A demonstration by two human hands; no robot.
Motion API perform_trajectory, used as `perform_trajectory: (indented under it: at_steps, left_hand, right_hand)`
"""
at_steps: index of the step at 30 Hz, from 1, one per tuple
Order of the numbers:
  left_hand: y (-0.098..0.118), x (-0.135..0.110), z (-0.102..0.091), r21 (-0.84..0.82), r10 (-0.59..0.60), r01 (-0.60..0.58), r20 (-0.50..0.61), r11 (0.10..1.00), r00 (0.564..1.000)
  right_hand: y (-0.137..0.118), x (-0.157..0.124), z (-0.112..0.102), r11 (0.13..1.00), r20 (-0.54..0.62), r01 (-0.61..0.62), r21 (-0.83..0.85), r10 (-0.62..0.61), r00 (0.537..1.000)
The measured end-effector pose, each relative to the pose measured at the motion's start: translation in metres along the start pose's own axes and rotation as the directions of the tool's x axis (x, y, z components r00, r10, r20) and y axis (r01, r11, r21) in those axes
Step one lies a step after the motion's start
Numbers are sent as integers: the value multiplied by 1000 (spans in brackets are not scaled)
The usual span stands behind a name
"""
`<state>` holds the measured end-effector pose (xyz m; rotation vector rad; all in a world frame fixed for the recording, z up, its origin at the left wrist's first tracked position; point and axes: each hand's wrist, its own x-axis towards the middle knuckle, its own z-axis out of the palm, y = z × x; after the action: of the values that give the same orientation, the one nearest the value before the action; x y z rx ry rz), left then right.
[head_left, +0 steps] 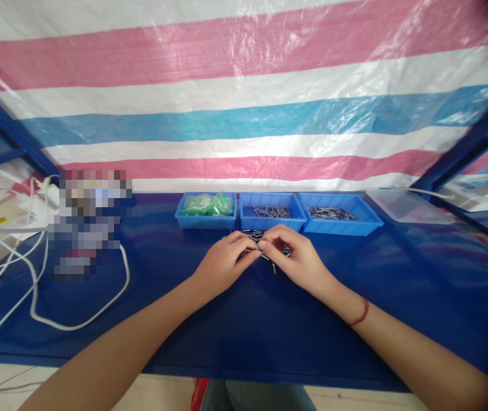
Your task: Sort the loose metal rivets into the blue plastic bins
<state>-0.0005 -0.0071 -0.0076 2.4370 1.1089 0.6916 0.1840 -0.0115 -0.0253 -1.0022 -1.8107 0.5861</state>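
Observation:
My left hand (227, 260) and my right hand (297, 260) meet at the middle of the blue table, fingertips almost touching. Both are closed in a pinch over a loose pile of small metal pins (265, 254), which look like rivets or screws. Whatever sits between the fingertips is too small to make out. One pin (274, 268) lies at the pile's near edge. Right behind the hands stands a blue bin (273, 224) with similar pins inside. My fingers hide part of the pile.
To the right is another blue bin (342, 227) of metal pins; to the left, a blue bin (206, 222) with green plastic bags. A clear plastic lid or tray (410, 206) lies at back right. White cables (76, 327) loop across the table's left side. A striped sheet (244, 125) hangs behind.

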Motion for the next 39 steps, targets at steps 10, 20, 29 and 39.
perform_trajectory:
  at_steps: [10, 20, 29, 39]
  left_hand:
    - [-3, 1, 0, 67, 6, -5, -21, 998, 1000]
    - [-3, 3, -7, 71, -26, 35, -123, 997, 992]
    - [-11, 2, -21, 484, 1, -44, 89, 874, 996]
    - [-5, 1, -42, 564, -182, 36, 205, 825, 962]
  right_hand:
    - [-3, 0, -3, 1000, 1, 8, 30, -8, 1000]
    - [1, 2, -5, 998, 19, 19, -60, -18, 1000]
    - [26, 23, -67, 825, -142, 48, -563, -153, 978]
    - [73, 21, -119, 517, -400, -312, -797, -65, 914]
